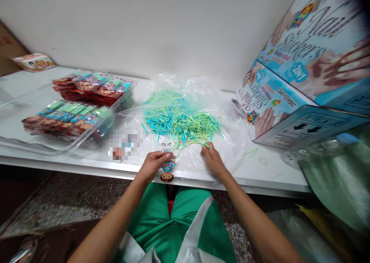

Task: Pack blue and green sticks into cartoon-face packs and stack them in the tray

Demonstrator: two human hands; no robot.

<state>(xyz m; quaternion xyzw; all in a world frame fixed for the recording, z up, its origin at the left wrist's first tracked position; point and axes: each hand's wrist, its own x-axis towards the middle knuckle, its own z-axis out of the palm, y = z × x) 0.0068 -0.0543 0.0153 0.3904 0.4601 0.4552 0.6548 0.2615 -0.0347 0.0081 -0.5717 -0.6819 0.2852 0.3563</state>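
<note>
My left hand [152,164] pinches a small clear packet [167,170] printed with blue lettering and a cartoon face, hanging near the table's front edge. The fingers of my right hand [213,159] are curled around thin green sticks [206,145], only whose ends show. Between and beyond both hands lies a loose pile of thin blue and yellow-green sticks [182,122], spread on a clear plastic bag [234,139]. A few pale green sticks reach from the pile toward the packet.
To the left, a clear plastic tray [72,152] holds stacked bundles of filled packets [86,87]. Printed "Nail Stickers" boxes [289,89] stand at the right. A small printed box [34,62] sits at the back left. Clear plastic [300,151] lies at the right edge.
</note>
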